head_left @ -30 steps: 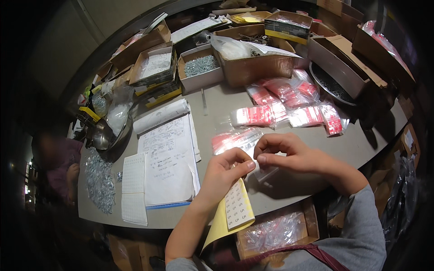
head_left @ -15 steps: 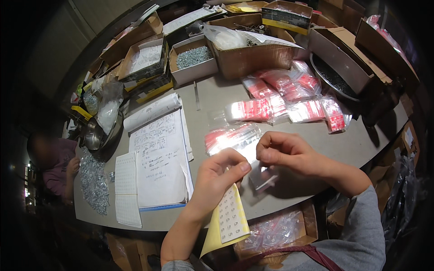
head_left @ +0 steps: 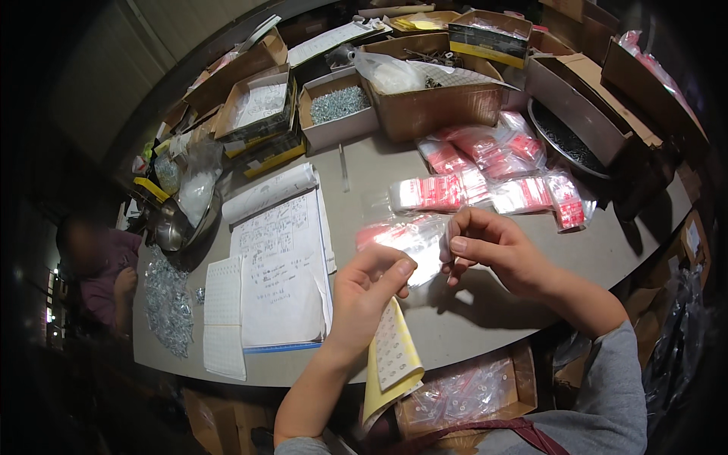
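My left hand [head_left: 368, 292] is closed in a pinch, and a sticker sheet [head_left: 394, 350] with yellow backing and rows of small printed labels hangs curled below its palm. To its right my right hand [head_left: 493, 246] is raised over the table, thumb and fingers pinched on what looks like a small clear plastic bag [head_left: 446, 244], seen nearly edge-on. The two hands are a short way apart. Behind them lies a shiny pile of clear bags with red print [head_left: 406, 233]. Whether anything small sits at the left fingertips is hard to make out.
An open notebook [head_left: 284, 265] and a label sheet [head_left: 224, 318] lie left, beside heaped small hardware bags [head_left: 168, 303]. Red-printed bag bundles [head_left: 432, 193], a pen [head_left: 343, 168] and boxes of metal parts [head_left: 339, 106] stand further back. A carton of filled bags [head_left: 462, 398] sits below the edge. A person [head_left: 98, 265] is at far left.
My right hand has tilted and drawn slightly away from the left; the clear bag that hung below it is now turned up beside its fingers. The sticker sheet has curled. The whole view has shifted slightly.
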`<state>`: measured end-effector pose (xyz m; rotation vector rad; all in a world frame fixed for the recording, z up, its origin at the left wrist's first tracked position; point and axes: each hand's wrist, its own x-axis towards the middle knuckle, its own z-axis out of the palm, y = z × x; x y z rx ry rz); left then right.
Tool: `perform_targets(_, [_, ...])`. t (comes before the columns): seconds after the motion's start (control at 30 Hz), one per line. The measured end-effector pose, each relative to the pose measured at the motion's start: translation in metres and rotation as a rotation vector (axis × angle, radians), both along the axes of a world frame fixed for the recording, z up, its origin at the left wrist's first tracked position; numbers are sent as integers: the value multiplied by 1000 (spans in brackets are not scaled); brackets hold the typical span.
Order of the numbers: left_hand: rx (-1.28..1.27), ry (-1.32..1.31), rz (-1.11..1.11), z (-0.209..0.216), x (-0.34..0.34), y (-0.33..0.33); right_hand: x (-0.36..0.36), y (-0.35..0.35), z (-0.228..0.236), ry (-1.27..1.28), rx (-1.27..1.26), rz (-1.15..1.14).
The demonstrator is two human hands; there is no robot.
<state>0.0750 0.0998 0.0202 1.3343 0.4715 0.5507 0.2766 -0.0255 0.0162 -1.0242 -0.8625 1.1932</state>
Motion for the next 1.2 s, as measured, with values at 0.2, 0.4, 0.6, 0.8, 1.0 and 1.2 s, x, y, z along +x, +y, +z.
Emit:
perform_targets(0.2, [-46, 0, -125, 7, -2, -4, -1, 1, -4, -140, 55, -28])
perform_targets(0.4, [2, 110, -63, -2, 2, -5, 0, 1, -9, -311, 3, -5])
perform_targets(0.6, [18, 122, -85, -7, 5, -7, 5, 4, -16, -397, 46, -33])
perform_targets(0.8, [25, 150, -103, -7, 6, -9, 8, 3, -13, -565, 83, -113])
perform_targets(1.0, [63, 143, -106, -5, 6, -11, 5, 1, -8, -547, 82, -156])
perform_targets(1.2, [73, 125, -124, -11, 6, -12, 2, 1, -7, -519, 128, -169])
